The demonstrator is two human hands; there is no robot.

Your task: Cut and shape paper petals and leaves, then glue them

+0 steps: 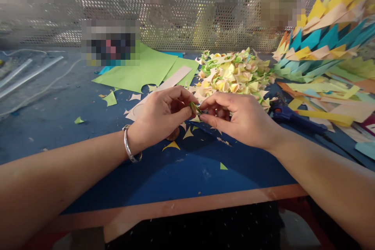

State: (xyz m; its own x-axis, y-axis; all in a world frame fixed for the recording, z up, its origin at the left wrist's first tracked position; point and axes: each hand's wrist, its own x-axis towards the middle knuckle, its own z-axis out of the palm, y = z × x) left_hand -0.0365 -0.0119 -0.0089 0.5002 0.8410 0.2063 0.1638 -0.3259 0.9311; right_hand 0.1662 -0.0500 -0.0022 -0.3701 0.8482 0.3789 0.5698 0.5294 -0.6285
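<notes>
Between my two hands is a small green paper piece, folded or curled, close above the blue table. My left hand, with a silver bangle at the wrist, pinches it between thumb and forefinger. From the other side my right hand has its thumb and fingers drawn together at the piece's edge; the fingertips partly cover it. Behind my hands rises a heap of small folded paper flowers in cream, yellow and green. Paper offcuts lie beneath my hands.
Green paper sheets and a pale strip lie at the back. On the right are a blue glue gun, coloured paper strips and stacked pointed paper shapes. Clear sticks lie left. A perforated metal panel stands behind.
</notes>
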